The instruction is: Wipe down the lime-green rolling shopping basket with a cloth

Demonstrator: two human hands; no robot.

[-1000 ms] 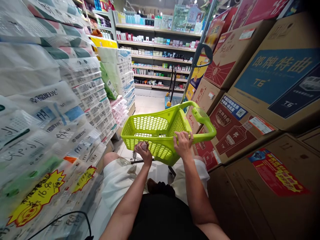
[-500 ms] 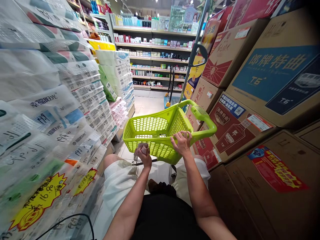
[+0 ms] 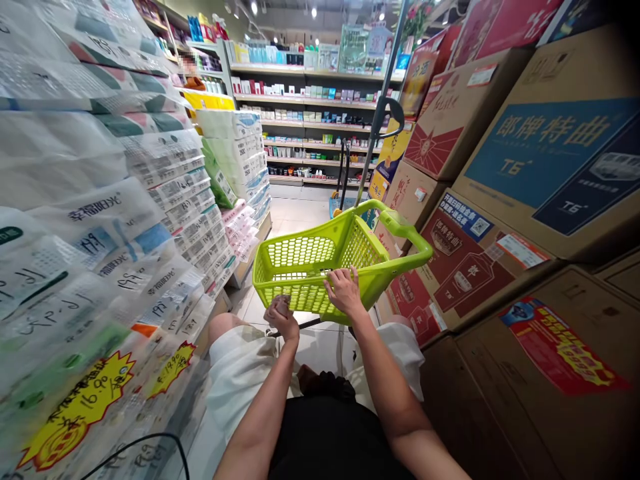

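Note:
A lime-green shopping cart (image 3: pixel 300 255) with a perforated basket stands in front of my knees, its handle to the right. Crumpled in my left hand (image 3: pixel 286 323) is a greyish-brown cloth (image 3: pixel 280 305), held against or close to the basket's near lower wall; I cannot tell if it touches. My right hand (image 3: pixel 345 293) is closed over the basket's near top rim, fingers hooked to the inside. Through the holes the basket floor shows pale tiles below.
Stacked plastic-wrapped paper packs (image 3: pixel 165 160) rise on my left. Cardboard boxes (image 3: pixel 555 153) are piled on my right. Beyond the cart stand a blue hand trolley (image 3: pixel 344 180), a grey pole with a loop handle (image 3: pixel 375 127) and shelves of goods (image 3: pixel 310 100). A person (image 3: pixel 193 75) is at the far left.
My right hand has slid left along the rim, away from the handle. My left hand with the cloth has shifted slightly left and down. A person's head has come into view behind the packs.

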